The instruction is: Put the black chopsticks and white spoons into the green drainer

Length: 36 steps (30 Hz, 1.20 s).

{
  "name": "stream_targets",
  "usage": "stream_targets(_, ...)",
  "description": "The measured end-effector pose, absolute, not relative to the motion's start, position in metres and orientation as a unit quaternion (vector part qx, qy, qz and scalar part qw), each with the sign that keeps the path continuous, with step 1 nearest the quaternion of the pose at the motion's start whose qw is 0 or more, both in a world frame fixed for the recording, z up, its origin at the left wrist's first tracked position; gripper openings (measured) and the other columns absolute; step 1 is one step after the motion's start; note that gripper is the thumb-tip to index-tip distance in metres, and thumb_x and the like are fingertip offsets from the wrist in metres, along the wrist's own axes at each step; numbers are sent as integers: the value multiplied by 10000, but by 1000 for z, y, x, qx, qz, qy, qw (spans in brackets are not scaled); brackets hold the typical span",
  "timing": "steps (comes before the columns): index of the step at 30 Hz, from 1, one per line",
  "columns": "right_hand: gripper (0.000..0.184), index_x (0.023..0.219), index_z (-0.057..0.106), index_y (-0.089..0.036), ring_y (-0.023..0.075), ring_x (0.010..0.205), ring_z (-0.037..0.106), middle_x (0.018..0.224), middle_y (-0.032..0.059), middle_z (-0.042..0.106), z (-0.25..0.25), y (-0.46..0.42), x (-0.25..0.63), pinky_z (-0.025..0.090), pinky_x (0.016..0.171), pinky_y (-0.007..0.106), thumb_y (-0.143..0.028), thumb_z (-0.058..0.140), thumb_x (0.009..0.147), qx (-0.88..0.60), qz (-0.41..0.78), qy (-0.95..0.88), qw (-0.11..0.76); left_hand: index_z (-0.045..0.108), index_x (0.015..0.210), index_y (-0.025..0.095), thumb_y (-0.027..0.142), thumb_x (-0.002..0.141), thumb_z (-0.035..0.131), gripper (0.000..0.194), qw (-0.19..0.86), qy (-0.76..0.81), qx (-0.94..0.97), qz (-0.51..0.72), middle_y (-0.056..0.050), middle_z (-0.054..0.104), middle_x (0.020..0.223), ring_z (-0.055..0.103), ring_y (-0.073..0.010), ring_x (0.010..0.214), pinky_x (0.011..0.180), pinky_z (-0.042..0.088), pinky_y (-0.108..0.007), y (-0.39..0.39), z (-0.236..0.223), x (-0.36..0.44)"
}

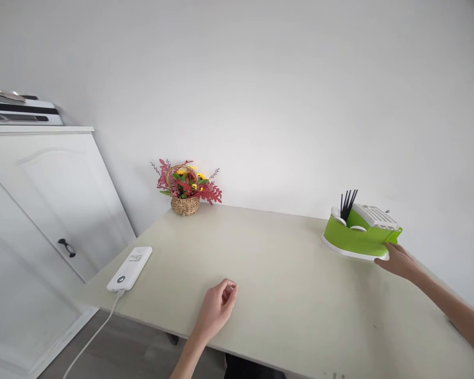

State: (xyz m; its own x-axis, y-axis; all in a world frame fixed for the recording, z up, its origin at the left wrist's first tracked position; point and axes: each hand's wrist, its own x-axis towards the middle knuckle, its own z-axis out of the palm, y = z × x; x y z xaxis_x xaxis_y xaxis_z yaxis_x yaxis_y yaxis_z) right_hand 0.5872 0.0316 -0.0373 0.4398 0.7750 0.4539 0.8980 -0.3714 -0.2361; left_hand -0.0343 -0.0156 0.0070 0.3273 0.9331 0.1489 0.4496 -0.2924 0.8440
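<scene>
A green and white utensil holder stands at the back right of the table, near the wall. Black chopsticks and white spoon-like pieces stick up from its left part, and a slotted white top covers its right part. My right hand grips the holder's near right corner, thumb low by the white base and fingers against the green side. Near the table's front edge, my left hand rests with its fingers curled in towards the thumb and nothing visible in them.
A wicker basket of artificial flowers stands at the back left. A white power bank lies at the left, its white cable hanging over the table edge. A white cabinet adjoins the left side, and the wall bounds the back.
</scene>
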Motion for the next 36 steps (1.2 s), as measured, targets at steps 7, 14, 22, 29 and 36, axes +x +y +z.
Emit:
stream_targets(7, 791, 1575, 354, 36, 390, 1376, 532, 1609, 313, 379, -52, 24, 560, 515, 945, 446, -428, 440, 941, -815, -62, -554, 159, 624, 907, 213, 495, 1015, 482, 334, 363, 474, 727, 339, 32, 491, 648, 442, -142, 574, 540, 330, -247, -18, 8, -34)
stream_targets(14, 850, 1649, 203, -89, 415, 1353, 549, 1691, 198, 294, -51, 24, 510, 547, 983, 531, -520, 377, 936, -797, -68, -576, 165, 619, 901, 214, 481, 1017, 494, 317, 370, 469, 725, 344, 32, 495, 646, 438, -136, 568, 538, 316, -251, -17, 8, -35)
stream_targets(22, 787, 1664, 169, -140, 402, 1411, 495, 1687, 190, 304, -44, 32, 434, 546, 999, 547, -498, 335, 983, -764, -75, -609, 198, 614, 927, 216, 514, 1024, 469, 345, 384, 469, 719, 340, 32, 478, 664, 413, -140, 581, 543, 320, -253, -18, 7, -37)
stream_targets(29, 746, 1655, 192, -214, 339, 1496, 406, 1688, 95, 330, -36, 16, 366, 551, 1020, 474, -442, 399, 976, -729, -63, -648, 213, 612, 896, 221, 564, 1022, 449, 400, 376, 474, 722, 336, 30, 463, 666, 411, -150, 593, 556, 319, -260, -20, 13, -36)
stream_targets(36, 791, 1671, 99, -299, 342, 1576, 241, 1693, 57, 318, -31, -21, 313, 595, 944, 461, -365, 442, 962, -690, -31, -669, 275, 605, 879, 221, 557, 1017, 478, 385, 374, 472, 723, 338, 35, 447, 665, 408, -148, 598, 566, 312, -258, -19, 12, -36)
